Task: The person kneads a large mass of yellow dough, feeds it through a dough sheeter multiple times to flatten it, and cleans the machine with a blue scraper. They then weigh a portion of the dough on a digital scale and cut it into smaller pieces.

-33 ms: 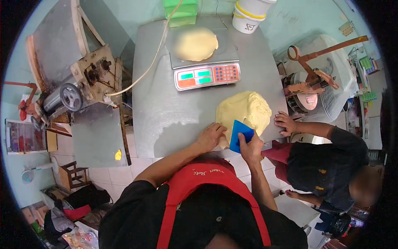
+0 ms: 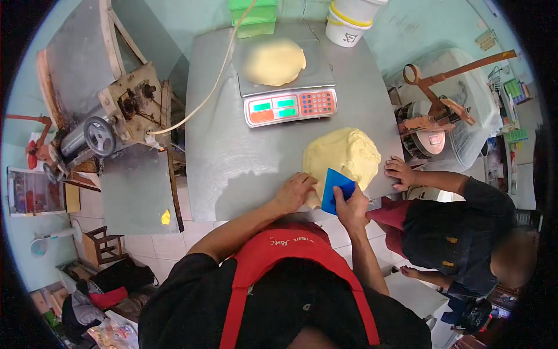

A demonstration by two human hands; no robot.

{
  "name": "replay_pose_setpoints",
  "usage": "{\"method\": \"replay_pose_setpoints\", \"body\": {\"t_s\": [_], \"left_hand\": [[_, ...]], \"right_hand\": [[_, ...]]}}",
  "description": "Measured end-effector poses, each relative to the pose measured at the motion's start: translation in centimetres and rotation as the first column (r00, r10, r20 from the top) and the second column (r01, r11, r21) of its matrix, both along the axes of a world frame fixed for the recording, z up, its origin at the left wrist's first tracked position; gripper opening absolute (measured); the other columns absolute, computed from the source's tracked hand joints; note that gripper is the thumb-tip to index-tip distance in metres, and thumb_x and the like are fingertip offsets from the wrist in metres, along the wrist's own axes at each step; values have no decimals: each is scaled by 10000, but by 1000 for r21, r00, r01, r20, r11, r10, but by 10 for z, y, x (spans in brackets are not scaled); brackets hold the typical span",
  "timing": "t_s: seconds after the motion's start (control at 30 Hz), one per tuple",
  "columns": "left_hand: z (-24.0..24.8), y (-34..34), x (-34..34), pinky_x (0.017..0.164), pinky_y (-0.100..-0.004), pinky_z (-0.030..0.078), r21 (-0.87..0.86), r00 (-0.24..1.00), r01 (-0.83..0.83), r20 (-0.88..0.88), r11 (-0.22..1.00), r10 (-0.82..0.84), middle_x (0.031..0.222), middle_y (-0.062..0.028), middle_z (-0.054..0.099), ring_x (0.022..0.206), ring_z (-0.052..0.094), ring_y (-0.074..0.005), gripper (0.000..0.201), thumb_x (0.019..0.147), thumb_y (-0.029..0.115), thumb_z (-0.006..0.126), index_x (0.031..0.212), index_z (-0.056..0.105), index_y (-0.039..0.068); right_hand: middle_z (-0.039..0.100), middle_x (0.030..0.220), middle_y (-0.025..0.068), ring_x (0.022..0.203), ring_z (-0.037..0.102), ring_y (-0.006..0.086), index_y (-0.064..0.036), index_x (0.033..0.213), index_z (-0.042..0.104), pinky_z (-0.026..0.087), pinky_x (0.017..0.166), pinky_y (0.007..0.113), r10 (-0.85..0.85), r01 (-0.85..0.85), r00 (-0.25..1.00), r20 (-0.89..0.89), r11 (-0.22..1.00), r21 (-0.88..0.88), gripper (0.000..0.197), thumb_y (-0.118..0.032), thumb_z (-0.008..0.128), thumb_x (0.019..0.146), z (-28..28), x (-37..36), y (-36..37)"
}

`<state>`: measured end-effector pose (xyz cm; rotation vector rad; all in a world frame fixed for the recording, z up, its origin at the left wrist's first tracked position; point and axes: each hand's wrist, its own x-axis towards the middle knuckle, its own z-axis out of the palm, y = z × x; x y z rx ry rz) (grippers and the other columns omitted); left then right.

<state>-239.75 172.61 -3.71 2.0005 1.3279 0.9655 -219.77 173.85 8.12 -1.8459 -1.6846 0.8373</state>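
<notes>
A big lump of pale yellow dough lies on the steel table near its front right. My right hand grips a blue plastic dough scraper, whose blade rests against the dough's near edge. At the dough's near left corner is my left hand, its fingers curled in on the edge. Between my two hands a small flap of dough sticks out toward me. Farther back, another flattened piece of dough sits on the pan of a digital scale.
A person's hand rests on the right edge of the steel table. White buckets and green containers stand at the back. A pale cable hangs across the table's left part. Left stands a machine with a handwheel.
The small flap of dough between my hands has shifted slightly. Both hands and the scraper hold almost the same place.
</notes>
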Motion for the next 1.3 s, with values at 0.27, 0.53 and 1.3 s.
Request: {"method": "replay_pose_setpoints", "body": {"t_s": [0.27,0.53,1.3], "left_hand": [[3,-2,-21,889,-471,557,-153,994,-14,105,988,30,1061,-174,676,1017,665,-393,255,834,19,701,1088,687,42],[-2,-8,-38,816,-492,554,-150,978,-79,178,985,106,988,-177,678,930,673,-412,156,891,49,691,1045,682,21],[135,197,-154,1132,-536,381,480,780,-417,-248,772,575,1557,-310,411,1402,435,-477,420,932,225,693,1263,613,-21]], "right_hand": [[717,818,254,747,738,391,39,1065,661,567,691,464,31,-31,1000,3,999,12,338,-235,777,904,-9,3,23],[694,835,329,806,698,518,75,1068,630,559,732,570,232,-217,953,193,971,-95,384,-268,720,922,-52,-37,12],[688,771,268,746,708,460,33,1036,633,563,672,505,306,-307,952,-15,951,-34,343,-267,753,921,-25,-79,40]]}}
